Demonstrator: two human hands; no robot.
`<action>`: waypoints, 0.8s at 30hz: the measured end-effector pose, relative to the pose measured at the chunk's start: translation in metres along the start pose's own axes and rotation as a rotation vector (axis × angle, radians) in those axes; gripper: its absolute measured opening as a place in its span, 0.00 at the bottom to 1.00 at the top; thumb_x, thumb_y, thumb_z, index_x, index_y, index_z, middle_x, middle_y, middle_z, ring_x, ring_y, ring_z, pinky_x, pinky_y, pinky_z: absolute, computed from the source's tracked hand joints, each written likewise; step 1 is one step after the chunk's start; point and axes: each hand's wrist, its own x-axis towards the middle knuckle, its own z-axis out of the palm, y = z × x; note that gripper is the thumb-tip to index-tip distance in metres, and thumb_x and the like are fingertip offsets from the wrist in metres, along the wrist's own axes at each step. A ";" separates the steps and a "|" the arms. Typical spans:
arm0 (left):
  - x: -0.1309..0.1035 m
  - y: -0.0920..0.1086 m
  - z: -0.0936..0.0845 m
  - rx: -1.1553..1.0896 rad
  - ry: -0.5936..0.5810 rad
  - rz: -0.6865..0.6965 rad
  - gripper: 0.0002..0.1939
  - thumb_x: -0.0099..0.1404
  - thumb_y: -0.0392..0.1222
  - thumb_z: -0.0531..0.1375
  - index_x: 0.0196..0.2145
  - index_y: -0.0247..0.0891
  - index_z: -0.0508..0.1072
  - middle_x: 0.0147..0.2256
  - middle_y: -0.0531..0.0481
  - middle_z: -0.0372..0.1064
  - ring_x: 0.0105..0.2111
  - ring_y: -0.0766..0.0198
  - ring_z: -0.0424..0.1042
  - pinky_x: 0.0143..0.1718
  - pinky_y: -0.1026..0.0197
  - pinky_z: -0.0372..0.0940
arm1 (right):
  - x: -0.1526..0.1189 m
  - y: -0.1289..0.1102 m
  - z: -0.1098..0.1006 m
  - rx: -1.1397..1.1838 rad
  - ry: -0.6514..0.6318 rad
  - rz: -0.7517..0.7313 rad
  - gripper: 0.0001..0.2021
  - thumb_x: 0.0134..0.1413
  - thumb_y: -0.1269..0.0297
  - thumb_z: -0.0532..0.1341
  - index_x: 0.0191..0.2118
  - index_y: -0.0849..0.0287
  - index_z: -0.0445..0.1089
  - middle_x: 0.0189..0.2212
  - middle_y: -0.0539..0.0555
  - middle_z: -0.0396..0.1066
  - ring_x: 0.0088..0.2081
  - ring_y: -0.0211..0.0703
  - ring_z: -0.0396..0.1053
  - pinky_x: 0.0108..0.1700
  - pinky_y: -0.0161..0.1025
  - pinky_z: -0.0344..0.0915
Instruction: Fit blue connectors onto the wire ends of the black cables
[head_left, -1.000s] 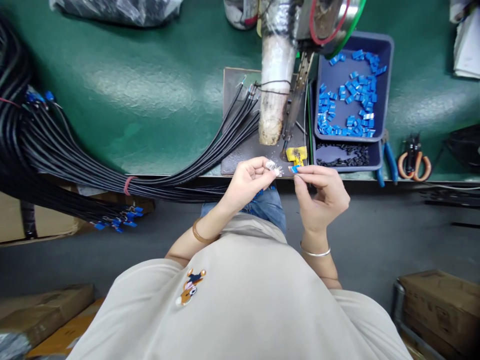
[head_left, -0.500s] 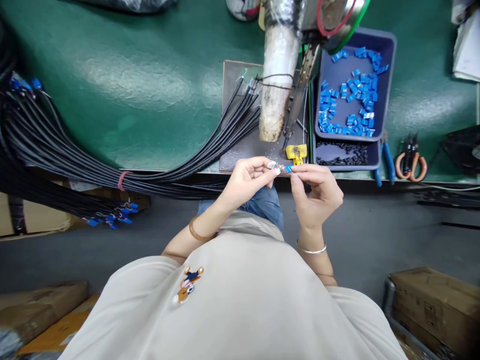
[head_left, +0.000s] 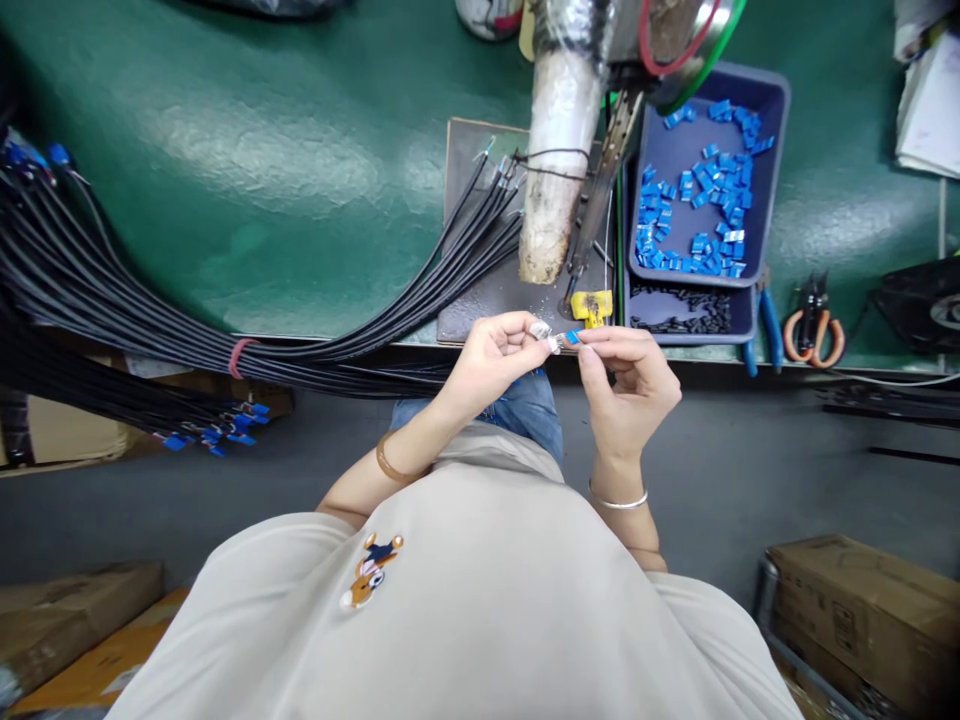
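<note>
Between my two hands, at the table's front edge, is a small blue connector (head_left: 573, 337). My right hand (head_left: 626, 385) pinches it from the right. My left hand (head_left: 499, 360) is closed on thin wire ends (head_left: 558, 342) that meet the connector's left side; its thumb and a fingertip have white coverings. Just behind the connector is a yellow-wrapped piece (head_left: 592, 307). A whitish wrapped tube (head_left: 551, 190) hangs over the dark board (head_left: 469, 322), beside a metal arm (head_left: 600, 190).
Black cables (head_left: 360, 345) with a red tie (head_left: 238, 357) cross the left side. On the right are a bin (head_left: 776, 160) of blue connectors, a lower bin (head_left: 742, 325) of small black parts, blue-handled pliers (head_left: 770, 330) and orange-handled cutters (head_left: 814, 335). Cardboard boxes (head_left: 862, 610) stand below.
The blue connector and my right hand have shifted very slightly left. The whole view has moved a little; both hands keep nearly the same pose.
</note>
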 end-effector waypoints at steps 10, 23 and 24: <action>0.001 0.002 0.001 -0.029 -0.044 0.048 0.06 0.58 0.34 0.64 0.26 0.34 0.70 0.19 0.60 0.58 0.19 0.78 0.53 0.24 0.72 0.54 | -0.002 0.003 0.001 -0.071 0.015 -0.142 0.05 0.56 0.72 0.64 0.37 0.54 0.72 0.38 0.50 0.77 0.40 0.41 0.78 0.43 0.42 0.77; 0.011 0.004 0.002 0.016 0.021 0.070 0.07 0.56 0.38 0.65 0.25 0.33 0.71 0.18 0.61 0.56 0.18 0.78 0.51 0.23 0.71 0.54 | 0.004 0.015 0.001 -0.144 -0.035 -0.220 0.07 0.55 0.75 0.64 0.37 0.55 0.72 0.39 0.51 0.79 0.42 0.40 0.78 0.45 0.42 0.76; 0.012 0.004 0.002 0.017 0.025 0.074 0.08 0.56 0.38 0.66 0.25 0.33 0.71 0.18 0.61 0.56 0.18 0.78 0.52 0.23 0.70 0.55 | 0.005 0.016 0.001 -0.169 -0.038 -0.250 0.08 0.54 0.76 0.64 0.37 0.55 0.72 0.39 0.51 0.79 0.42 0.40 0.78 0.45 0.41 0.75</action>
